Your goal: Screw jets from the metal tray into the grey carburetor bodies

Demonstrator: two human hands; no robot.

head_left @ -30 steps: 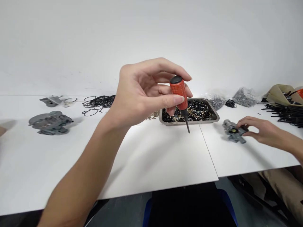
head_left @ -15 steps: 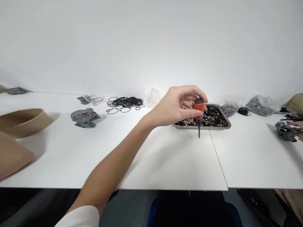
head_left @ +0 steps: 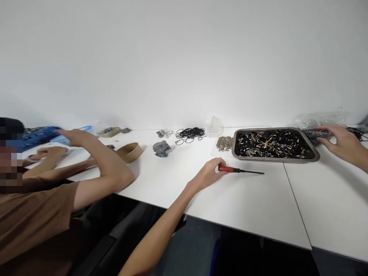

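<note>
The left hand (head_left: 211,173) is gripping a red-handled screwdriver (head_left: 240,170) by its butt, fingers closed; the tool is lying nearly level, low at the white table (head_left: 258,209), in front of a metal tray (head_left: 264,159) of small parts, its shaft pointing right. A right hand (head_left: 342,143), cut off by the edge and seemingly the same person's, is hovering beside the tray's right end, fingers loosely spread, near a plastic bag (head_left: 310,121). Gold beads (head_left: 224,143) are lying left of the tray, just beyond the left hand; a sideways sweep of the knuckles could scatter them. If the grip were loosening, the round handle could be rolling toward the near edge. A careless right wrist could be catching the tray's rim and spilling parts.
</note>
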